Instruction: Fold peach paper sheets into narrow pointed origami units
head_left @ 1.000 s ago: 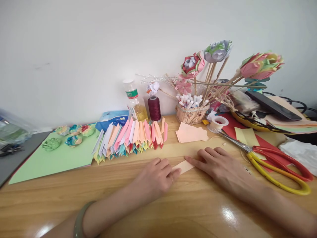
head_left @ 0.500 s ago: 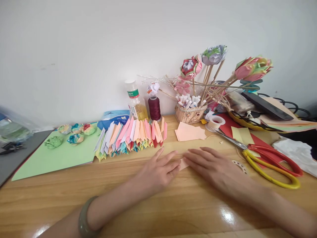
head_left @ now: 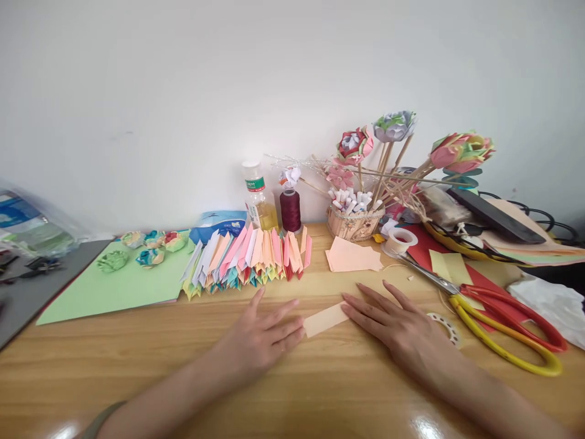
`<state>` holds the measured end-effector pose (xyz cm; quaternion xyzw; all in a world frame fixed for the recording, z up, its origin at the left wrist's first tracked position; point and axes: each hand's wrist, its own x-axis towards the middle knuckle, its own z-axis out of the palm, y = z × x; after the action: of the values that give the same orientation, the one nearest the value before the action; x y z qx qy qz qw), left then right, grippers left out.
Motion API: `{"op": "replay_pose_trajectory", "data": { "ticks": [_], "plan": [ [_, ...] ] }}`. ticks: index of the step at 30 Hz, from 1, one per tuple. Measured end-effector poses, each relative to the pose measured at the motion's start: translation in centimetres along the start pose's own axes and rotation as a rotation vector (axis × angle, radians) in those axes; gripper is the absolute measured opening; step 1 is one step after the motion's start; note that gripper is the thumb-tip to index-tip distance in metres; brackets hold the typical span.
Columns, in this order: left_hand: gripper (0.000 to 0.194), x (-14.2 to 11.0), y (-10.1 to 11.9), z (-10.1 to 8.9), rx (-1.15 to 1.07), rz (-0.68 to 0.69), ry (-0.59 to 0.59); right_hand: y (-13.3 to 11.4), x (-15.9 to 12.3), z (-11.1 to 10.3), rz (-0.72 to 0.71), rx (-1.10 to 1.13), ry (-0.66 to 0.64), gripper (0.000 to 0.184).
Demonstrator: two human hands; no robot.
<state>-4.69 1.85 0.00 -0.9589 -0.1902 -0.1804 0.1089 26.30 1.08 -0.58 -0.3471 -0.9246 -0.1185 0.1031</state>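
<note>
Here, a small folded strip of peach paper point(head_left: 325, 319) lies flat on the glossy wooden tabletop point(head_left: 137, 360), between the two hands. The left hand point(head_left: 260, 338) rests palm down with its fingers spread, fingertips at the strip's left end, gripping nothing. The right hand point(head_left: 390, 323) lies flat too, fingers splayed, its fingertips touching the strip's right end. Behind the strip sits a loose stack of peach paper sheets point(head_left: 353, 256), and left of that a row of folded pastel paper pieces point(head_left: 249, 259). Large red-and-yellow-handled scissors point(head_left: 498, 311) lie well right of the right hand, beside a roll of clear tape point(head_left: 401, 239).
</note>
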Motion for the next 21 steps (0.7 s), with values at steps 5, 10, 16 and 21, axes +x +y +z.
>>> {"op": "replay_pose_trajectory", "data": {
  "ticks": [5,10,16,21],
  "plan": [
    [0.021,-0.6,-0.1,-1.0,-0.032,-0.114,0.221,0.0,0.0,-0.6,-0.024,-0.048,0.067,0.044],
    [0.033,-0.1,0.5,-2.1,-0.25,-0.257,0.254,-0.9,1.4,-1.7,-0.081,-0.055,0.122,0.036],
    [0.041,3.3,2.8,-0.8,-0.967,-0.844,-0.071,-2.5,2.9,-1.7,0.376,0.382,0.092,0.029],
    [0.053,6.5,3.2,0.5,-1.469,-1.135,-0.063,-3.9,3.8,-2.2,0.549,0.884,0.073,0.022]
  ]
}}
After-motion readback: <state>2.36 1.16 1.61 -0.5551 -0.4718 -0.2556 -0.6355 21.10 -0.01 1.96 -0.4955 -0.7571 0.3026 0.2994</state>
